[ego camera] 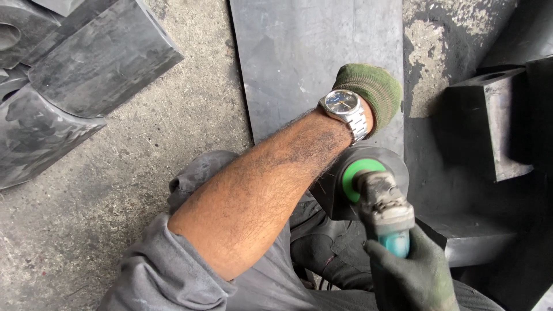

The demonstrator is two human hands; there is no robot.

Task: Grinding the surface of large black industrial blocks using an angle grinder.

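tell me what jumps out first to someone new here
The bare forearm crossing the middle, with a steel watch at the wrist. Below right, the gloved right hand grips a teal grinder with a green disc hub. Black blocks lie on the concrete, top left.

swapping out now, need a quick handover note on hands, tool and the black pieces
Left hand, green glove, wristwatch on the wrist, reaches forward over the flat black sheet; its fingers are out of sight, grip unclear.
Right hand, dark glove, shut on the angle grinder by its teal body; guard and green flange sit low over the black block.
Curved black pieces lie far left on the concrete floor; a notched block stands right.
Done or left: cannot tell, no ground marks visible.
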